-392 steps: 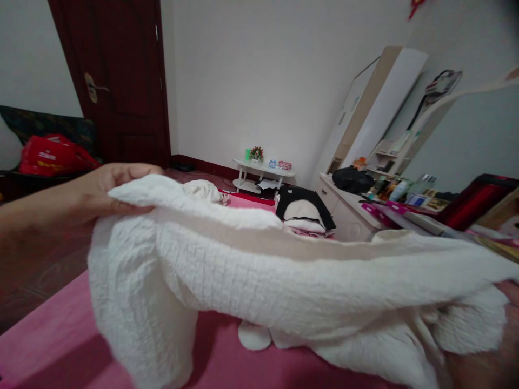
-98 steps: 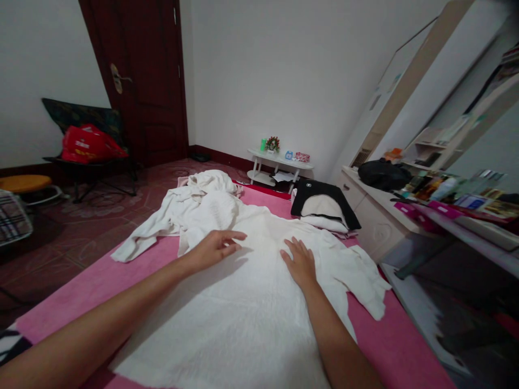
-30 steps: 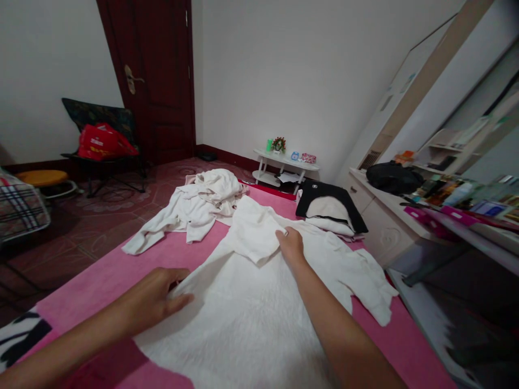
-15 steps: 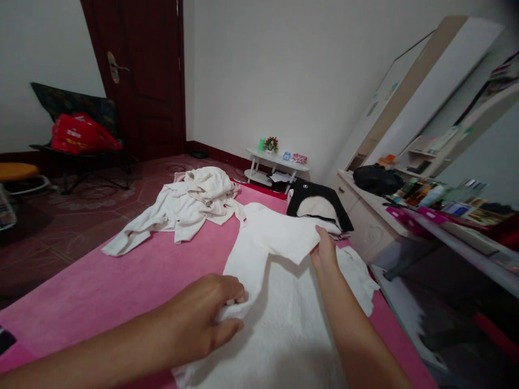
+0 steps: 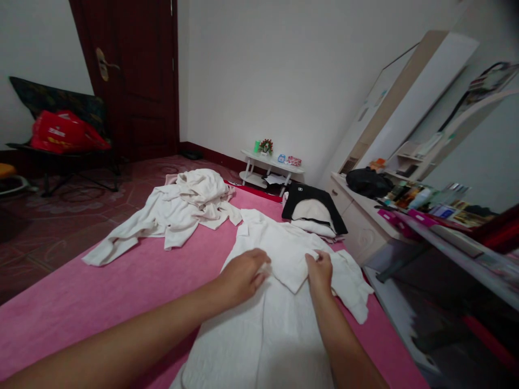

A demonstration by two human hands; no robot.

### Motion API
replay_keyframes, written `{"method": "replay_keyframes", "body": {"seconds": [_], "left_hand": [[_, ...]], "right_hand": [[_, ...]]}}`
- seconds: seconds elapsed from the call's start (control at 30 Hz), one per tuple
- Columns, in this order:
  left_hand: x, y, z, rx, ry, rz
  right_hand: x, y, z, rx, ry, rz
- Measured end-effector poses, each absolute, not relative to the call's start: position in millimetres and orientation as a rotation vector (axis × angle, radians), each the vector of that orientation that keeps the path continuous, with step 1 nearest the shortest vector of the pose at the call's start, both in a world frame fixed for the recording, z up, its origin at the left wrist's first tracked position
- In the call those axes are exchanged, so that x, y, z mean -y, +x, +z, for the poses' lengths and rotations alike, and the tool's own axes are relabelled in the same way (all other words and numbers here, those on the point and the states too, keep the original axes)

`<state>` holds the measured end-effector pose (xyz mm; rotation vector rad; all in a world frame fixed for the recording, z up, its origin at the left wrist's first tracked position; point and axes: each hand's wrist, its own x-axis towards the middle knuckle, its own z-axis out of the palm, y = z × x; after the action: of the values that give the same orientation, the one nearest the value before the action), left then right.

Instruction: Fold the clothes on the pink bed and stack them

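A white long-sleeved shirt (image 5: 251, 329) lies spread on the pink bed cover, one sleeve (image 5: 351, 286) reaching out to the right. Part of it is turned over toward the middle, ending in a pointed flap. My right hand (image 5: 320, 270) pinches the flap's right edge between thumb and fingers. Over the shirt's left side, at the fold, my left hand (image 5: 247, 275) has thumb and fingers apart, resting on or just above the cloth.
A crumpled pile of white clothes (image 5: 194, 202) lies on the bed cover (image 5: 141, 292) at far left. Folded clothes with a black-trimmed top (image 5: 314, 208) are stacked at far right. Beyond are a small white shelf (image 5: 271, 162) and a dresser (image 5: 360, 216); a red bag (image 5: 67, 132) sits on a chair.
My left hand has moved right and away from me, and its grip on the cloth has loosened. My right hand has lowered with the flap, which now lies flatter across the shirt.
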<state>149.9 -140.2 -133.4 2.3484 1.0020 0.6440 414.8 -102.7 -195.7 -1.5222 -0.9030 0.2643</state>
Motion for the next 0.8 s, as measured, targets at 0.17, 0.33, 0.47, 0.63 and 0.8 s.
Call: {"method": "replay_keyframes", "body": {"seconds": [0.17,0.33,0.47,0.63,0.8], "left_hand": [[107,165,-190,-1.297,2.603,0.551],[106,166,-210,-1.321,2.657,0.539],[105,165,-206,-1.337,2.639,0.550],[103,165,-203,-1.332,2.621,0.542],[101,165,-205,-1.351,2.617,0.549]], "right_hand": [[97,373,-159,1.438,-1.553,-0.189],[53,331,-161,1.799,-1.419,0.034],[-9,324,-176,1.690,-1.504,0.088],[-66,316,-184,1.660,-1.592,0.098],[-75,315,-187,1.682,-1.792,0.032]]}}
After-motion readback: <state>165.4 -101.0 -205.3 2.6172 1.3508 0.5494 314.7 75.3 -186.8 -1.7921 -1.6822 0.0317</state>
